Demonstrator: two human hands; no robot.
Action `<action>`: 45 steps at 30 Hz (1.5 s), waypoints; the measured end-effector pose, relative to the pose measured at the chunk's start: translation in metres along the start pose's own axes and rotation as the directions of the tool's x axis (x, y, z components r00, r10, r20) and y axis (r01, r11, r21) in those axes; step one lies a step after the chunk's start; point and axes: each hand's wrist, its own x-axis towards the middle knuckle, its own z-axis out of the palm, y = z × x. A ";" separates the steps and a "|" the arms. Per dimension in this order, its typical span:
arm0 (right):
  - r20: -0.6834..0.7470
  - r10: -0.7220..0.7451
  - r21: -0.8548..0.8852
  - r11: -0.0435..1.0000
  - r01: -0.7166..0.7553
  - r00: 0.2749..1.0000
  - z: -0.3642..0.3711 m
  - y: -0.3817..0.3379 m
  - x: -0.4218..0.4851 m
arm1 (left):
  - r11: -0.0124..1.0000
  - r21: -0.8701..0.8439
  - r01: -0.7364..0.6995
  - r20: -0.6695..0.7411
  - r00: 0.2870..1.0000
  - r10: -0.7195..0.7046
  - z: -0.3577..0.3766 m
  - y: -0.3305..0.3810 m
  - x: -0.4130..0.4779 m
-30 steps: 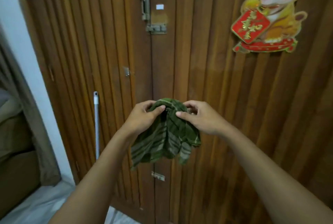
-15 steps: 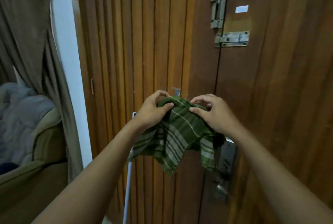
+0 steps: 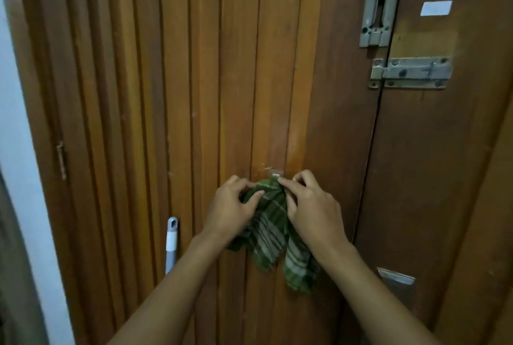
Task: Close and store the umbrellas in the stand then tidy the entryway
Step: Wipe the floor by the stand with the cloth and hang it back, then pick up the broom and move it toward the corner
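A green striped cloth (image 3: 270, 230) hangs between my two hands against the slatted wooden door (image 3: 177, 94). My left hand (image 3: 231, 207) pinches its top left fold. My right hand (image 3: 312, 207) pinches the top right fold, with the fingertips right under a small metal hook (image 3: 274, 172) fixed to the door. The cloth's top edge touches the hook. Its lower ends dangle below my wrists. No umbrella or stand shows in this view.
A grey and white pole handle (image 3: 171, 239) leans on the door at the left. Metal bolts (image 3: 377, 3) and a latch (image 3: 410, 72) sit at the upper right, a metal lock plate (image 3: 395, 279) at the lower right. A white wall (image 3: 19, 178) borders the left.
Both hands have carried the cloth forward and up to the hook on the door. The view has closed in on the door, and the curtain and sofa at the left have left the frame.
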 end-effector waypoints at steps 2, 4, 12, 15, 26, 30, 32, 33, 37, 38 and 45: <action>-0.003 0.066 0.004 0.998 -0.066 0.998 0.011 -0.004 -0.015 | 0.999 -0.048 -0.011 0.049 0.999 0.014 0.005 -0.011 -0.015; -0.025 0.136 0.006 0.991 -0.135 0.990 0.017 -0.009 -0.022 | 0.996 -0.089 -0.024 0.099 0.995 0.033 0.006 -0.017 -0.025; -0.123 0.343 -0.151 0.921 -0.359 0.931 0.020 -0.049 -0.041 | 0.985 -0.170 -0.041 0.294 0.952 0.091 -0.037 -0.046 -0.028; -0.242 0.280 -0.074 0.949 -0.305 0.929 0.040 -0.084 -0.064 | 0.979 -0.203 0.007 0.233 0.971 0.042 -0.068 -0.089 -0.043; 0.577 0.449 0.327 0.639 -0.697 0.682 0.239 -0.148 -0.131 | 0.815 -0.126 0.566 0.271 0.810 -0.520 -0.077 -0.235 -0.116; 0.786 0.386 0.207 0.572 -0.793 0.483 0.299 -0.147 -0.156 | 0.796 -0.064 0.601 0.380 0.753 -0.538 -0.051 -0.265 -0.131; 0.791 0.396 0.233 0.510 -0.828 0.466 0.323 -0.148 -0.167 | 0.796 -0.064 0.602 0.424 0.739 -0.524 -0.045 -0.276 -0.134; 0.815 0.386 0.217 0.489 -0.845 0.432 0.332 -0.151 -0.171 | 0.787 -0.090 0.610 0.464 0.725 -0.509 -0.044 -0.279 -0.136; 0.865 0.306 0.193 0.528 -0.827 0.397 0.355 -0.154 -0.183 | 0.799 -0.143 0.584 0.487 0.744 -0.457 -0.042 -0.287 -0.143; 0.852 0.308 0.218 0.527 -0.822 0.423 0.356 -0.154 -0.187 | 0.813 -0.144 0.565 0.475 0.759 -0.444 -0.043 -0.283 -0.145; 0.769 0.211 0.369 0.624 -0.688 0.604 0.288 -0.161 -0.214 | 0.867 -0.135 0.479 0.448 0.810 -0.378 -0.066 -0.221 -0.176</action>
